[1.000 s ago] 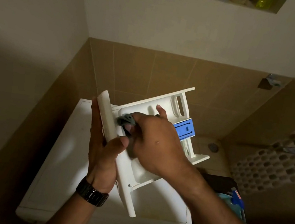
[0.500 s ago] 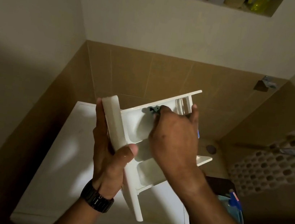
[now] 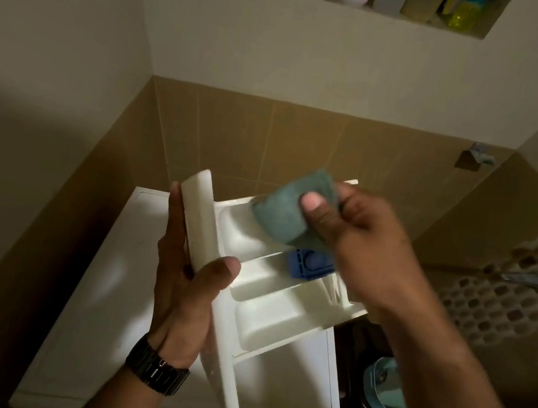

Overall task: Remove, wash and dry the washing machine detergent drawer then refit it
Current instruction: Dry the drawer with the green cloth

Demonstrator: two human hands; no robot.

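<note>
Tiled walls and a white washing machine (image 3: 100, 311) lie below both hands. Above the machine, the left hand (image 3: 188, 275) grips the front panel of the white drawer (image 3: 266, 310), thumb curled over its edge. Just beyond the drawer's compartments, the right hand (image 3: 359, 237) pinches a green cloth (image 3: 280, 212) under its thumb.

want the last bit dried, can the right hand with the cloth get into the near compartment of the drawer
Probably yes: the near compartment lies open and facing up, the right hand with the cloth is just above the drawer, and the left hand only grips the front panel.
</note>
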